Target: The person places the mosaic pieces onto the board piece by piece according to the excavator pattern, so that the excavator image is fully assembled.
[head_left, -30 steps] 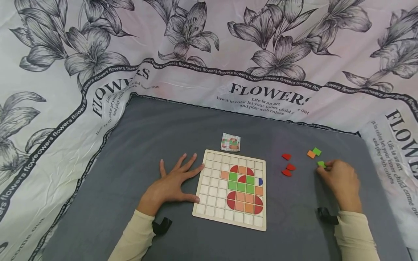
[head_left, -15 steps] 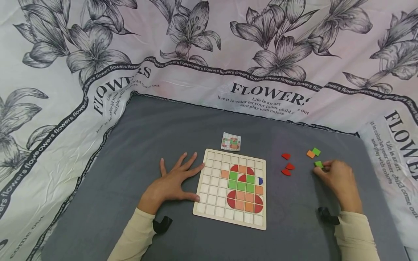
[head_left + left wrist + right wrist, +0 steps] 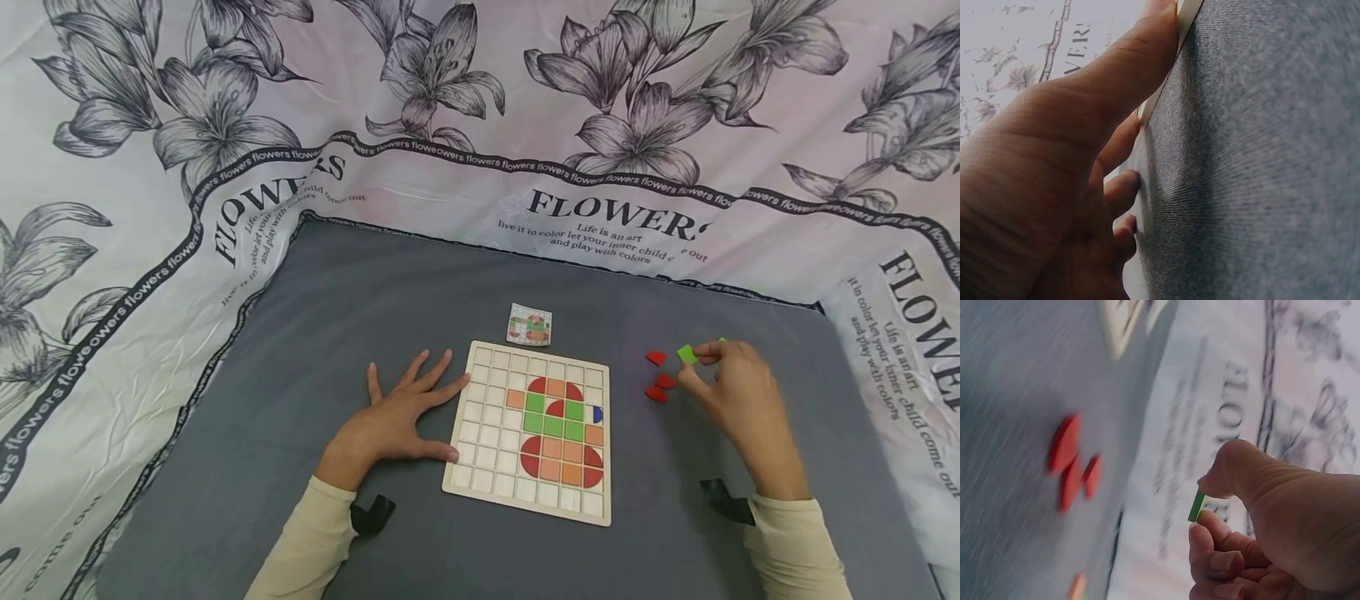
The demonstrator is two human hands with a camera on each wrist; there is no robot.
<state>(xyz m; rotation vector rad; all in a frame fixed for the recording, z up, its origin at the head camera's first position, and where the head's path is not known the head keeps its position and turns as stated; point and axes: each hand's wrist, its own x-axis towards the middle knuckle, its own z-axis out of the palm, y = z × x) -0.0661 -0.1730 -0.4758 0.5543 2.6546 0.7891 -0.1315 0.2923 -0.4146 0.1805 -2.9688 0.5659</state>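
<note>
Between thumb and fingertips my right hand (image 3: 738, 392) pinches a green square tile (image 3: 687, 355), held above the cloth just right of the red pieces. The right wrist view shows that green tile (image 3: 1197, 505) edge-on at the fingertips. With fingers spread, my left hand (image 3: 393, 421) touches the left edge of a wooden grid board (image 3: 480, 492) with thumb and index finger. Red, green, orange and blue pieces fill several cells on the board's right half. Close up in the left wrist view, the left thumb (image 3: 1141, 56) lies against the board's edge.
Several red curved-edge pieces (image 3: 657, 393) lie right of the board. Another green tile (image 3: 722, 340) shows partly behind the right hand. A small printed pattern card (image 3: 529, 325) lies beyond the board. Floral fabric (image 3: 450, 200) borders the grey cloth (image 3: 390, 292).
My right hand has lifted the green tile from the cloth and carried it left, toward the red pieces. The left hand stays at the board's edge.
</note>
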